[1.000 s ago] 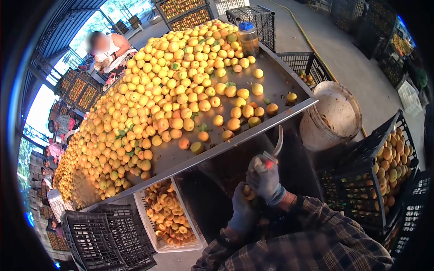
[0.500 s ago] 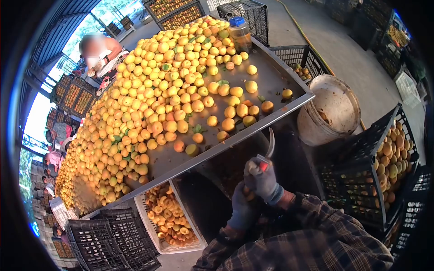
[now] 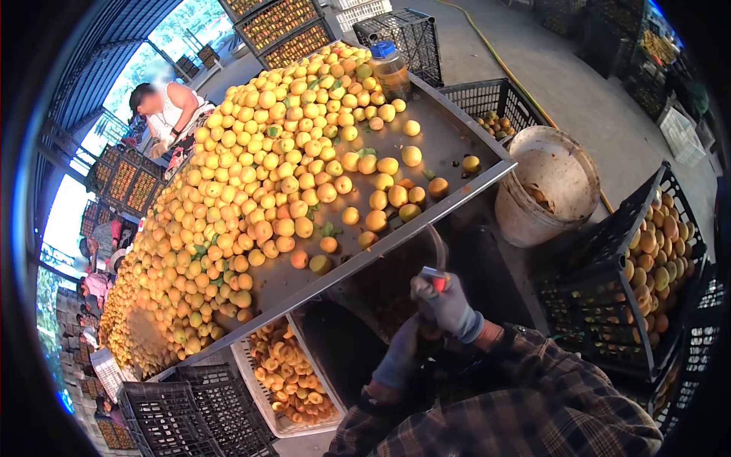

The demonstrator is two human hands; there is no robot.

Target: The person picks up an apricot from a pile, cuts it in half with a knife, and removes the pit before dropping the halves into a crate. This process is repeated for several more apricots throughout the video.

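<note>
My right hand (image 3: 451,305), in a grey-blue glove, is closed around the red and silver handle of a curved knife (image 3: 439,247). Its blade points up toward the metal edge of the sorting table (image 3: 365,250). Just below and to the left, my gloved left hand (image 3: 400,354) is closed and blurred, close against the right. A dim, rounded apricot (image 3: 431,330) shows between the hands, partly hidden by the fingers. Beyond them, a large heap of yellow-orange apricots (image 3: 251,175) covers much of the table.
A white crate (image 3: 308,431) of cut apricot halves stands below the table, beside black crates (image 3: 171,411). To the right are a stained white bucket (image 3: 525,217) and a black crate (image 3: 601,312) of fruit. A lidded jar (image 3: 391,72) stands on the table; a co-worker (image 3: 171,110) sits beyond.
The camera view has shifted slightly. Both hands stay together, with the knife tilted more to the left and the left hand a little lower. The co-worker's posture has changed.
</note>
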